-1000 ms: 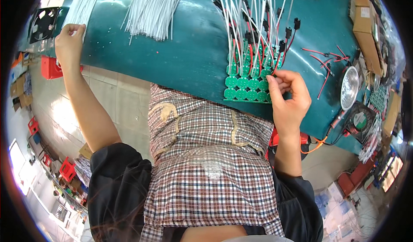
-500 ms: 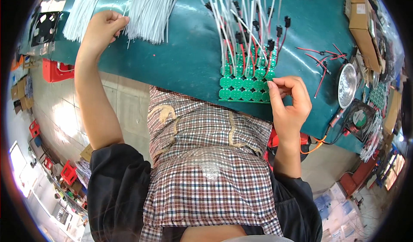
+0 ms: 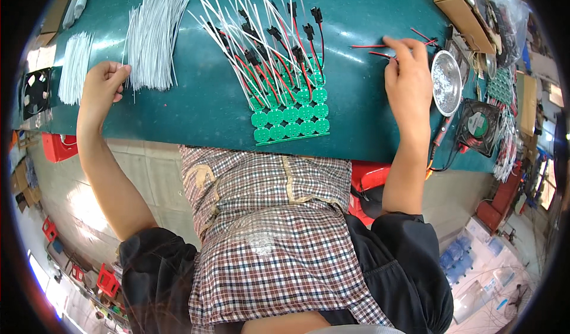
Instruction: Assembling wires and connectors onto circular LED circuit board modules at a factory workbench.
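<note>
My left hand (image 3: 102,90) is at the left edge of the bigger bundle of white wires (image 3: 155,43), upper left of the frame. Its thumb and forefinger are close together; I can't tell whether they pinch a strand. My right hand (image 3: 409,81), upper right, is parted at thumb and forefinger over loose red and black wires (image 3: 367,46), beside a metal dish (image 3: 458,87). The green circuit board (image 3: 291,115), sprouting wires, lies upper centre on the table (image 3: 205,117).
</note>
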Available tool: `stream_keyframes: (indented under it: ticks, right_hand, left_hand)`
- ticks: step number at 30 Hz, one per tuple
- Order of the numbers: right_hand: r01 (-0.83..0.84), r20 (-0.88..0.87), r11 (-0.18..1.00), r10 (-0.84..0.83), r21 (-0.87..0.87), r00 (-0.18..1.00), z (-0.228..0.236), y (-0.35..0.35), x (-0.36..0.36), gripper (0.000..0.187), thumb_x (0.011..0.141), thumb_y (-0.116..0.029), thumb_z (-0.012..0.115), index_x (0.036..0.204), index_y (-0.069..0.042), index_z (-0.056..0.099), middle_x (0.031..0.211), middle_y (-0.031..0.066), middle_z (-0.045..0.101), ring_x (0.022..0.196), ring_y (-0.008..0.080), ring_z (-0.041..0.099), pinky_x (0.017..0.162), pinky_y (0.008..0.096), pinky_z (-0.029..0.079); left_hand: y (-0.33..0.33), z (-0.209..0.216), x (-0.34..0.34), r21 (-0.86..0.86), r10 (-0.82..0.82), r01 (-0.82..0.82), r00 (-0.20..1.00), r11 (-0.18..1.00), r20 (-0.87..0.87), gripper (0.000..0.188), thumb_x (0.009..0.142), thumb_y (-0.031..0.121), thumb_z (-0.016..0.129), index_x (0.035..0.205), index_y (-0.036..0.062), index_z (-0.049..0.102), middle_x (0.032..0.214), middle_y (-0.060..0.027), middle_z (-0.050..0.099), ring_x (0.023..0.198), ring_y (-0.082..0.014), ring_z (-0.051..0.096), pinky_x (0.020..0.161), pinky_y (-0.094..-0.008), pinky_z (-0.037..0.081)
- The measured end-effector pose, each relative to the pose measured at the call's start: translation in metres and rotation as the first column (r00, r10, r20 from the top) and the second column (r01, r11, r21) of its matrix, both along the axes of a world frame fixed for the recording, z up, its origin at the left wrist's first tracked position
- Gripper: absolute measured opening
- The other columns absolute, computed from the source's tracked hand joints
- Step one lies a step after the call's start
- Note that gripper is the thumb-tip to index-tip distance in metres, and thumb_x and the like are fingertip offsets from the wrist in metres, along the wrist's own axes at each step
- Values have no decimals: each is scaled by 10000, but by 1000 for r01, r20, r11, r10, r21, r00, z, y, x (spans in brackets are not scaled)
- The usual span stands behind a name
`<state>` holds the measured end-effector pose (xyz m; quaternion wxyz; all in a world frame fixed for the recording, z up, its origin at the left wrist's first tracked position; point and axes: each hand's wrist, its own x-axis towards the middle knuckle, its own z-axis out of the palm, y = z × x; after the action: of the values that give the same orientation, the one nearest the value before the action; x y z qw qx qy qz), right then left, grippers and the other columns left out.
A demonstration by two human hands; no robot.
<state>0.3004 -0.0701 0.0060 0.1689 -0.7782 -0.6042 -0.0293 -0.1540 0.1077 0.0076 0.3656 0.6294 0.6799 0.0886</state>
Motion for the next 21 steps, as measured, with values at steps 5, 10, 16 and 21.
stream_keyframes:
  ticks: [5, 10, 16, 21]
  right_hand:
    - [-116, -56, 993, 117, 22, 992, 1, -9, -7, 89, 863, -27, 665, 939, -30, 711, 991, 109, 645, 846, 316, 662, 747, 398, 542]
    - [-128, -86, 988, 136, 83, 987, 3, -24, -7, 120, 851, 18, 664, 954, -25, 706, 1010, 106, 644, 873, 280, 670, 763, 368, 545]
    - [310, -401, 944, -329, -115, 855, 15, -36, -18, 153, 831, -106, 770, 866, 6, 672, 710, 88, 632, 597, 180, 605, 581, 326, 497]
    - [233, -350, 922, -339, -310, 873, 16, -41, -31, 296, 800, -239, 803, 847, 18, 665, 708, 96, 646, 605, 208, 612, 592, 341, 493]
  left_hand:
    - [-5, 4, 0, -8, 2, -2, 1000, 1000, -13, 228, 947, 233, 672, 937, 7, 638, 786, 22, 592, 675, -39, 530, 565, -212, 429]
    - [-21, 18, -11, 167, 153, -178, 976, 970, 153, 210, 950, 193, 691, 1005, -7, 661, 876, -7, 650, 759, -60, 596, 658, -201, 495]
    - [-73, 32, 49, 291, 43, -176, 910, 940, 412, 218, 973, 129, 668, 1132, -21, 671, 1021, -63, 693, 849, -97, 651, 762, -216, 534]
    - [-124, 6, 90, 252, -95, -11, 909, 968, 407, 158, 977, 43, 639, 1099, -50, 673, 1054, -81, 695, 925, -133, 684, 781, -235, 549]
